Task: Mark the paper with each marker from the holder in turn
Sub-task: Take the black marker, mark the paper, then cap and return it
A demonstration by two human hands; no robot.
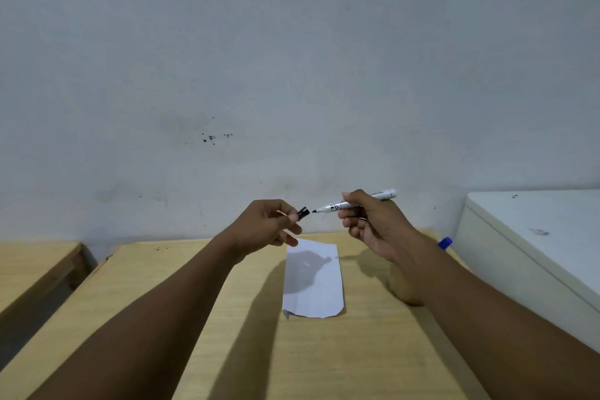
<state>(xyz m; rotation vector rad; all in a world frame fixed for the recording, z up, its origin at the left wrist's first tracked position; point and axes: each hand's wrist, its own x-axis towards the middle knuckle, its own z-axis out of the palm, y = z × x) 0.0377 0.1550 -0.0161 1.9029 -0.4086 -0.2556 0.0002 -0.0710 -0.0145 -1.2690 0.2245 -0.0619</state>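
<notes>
My right hand [373,224] grips a white marker [337,204] by its barrel, held level above the table with its bare black tip pointing left. My left hand [269,224] pinches the marker's black cap [303,213] between thumb and fingers, a small gap away from the tip. Below both hands a white sheet of paper [319,289] lies flat on the wooden table [181,286], with the hands' shadow across its top half. A blue marker cap [444,242] peeks out behind my right forearm; the holder itself is hidden.
A white cabinet or appliance [535,237] stands against the table's right edge. A second wooden table [29,266] sits to the left across a narrow gap. A pale wall rises right behind the table.
</notes>
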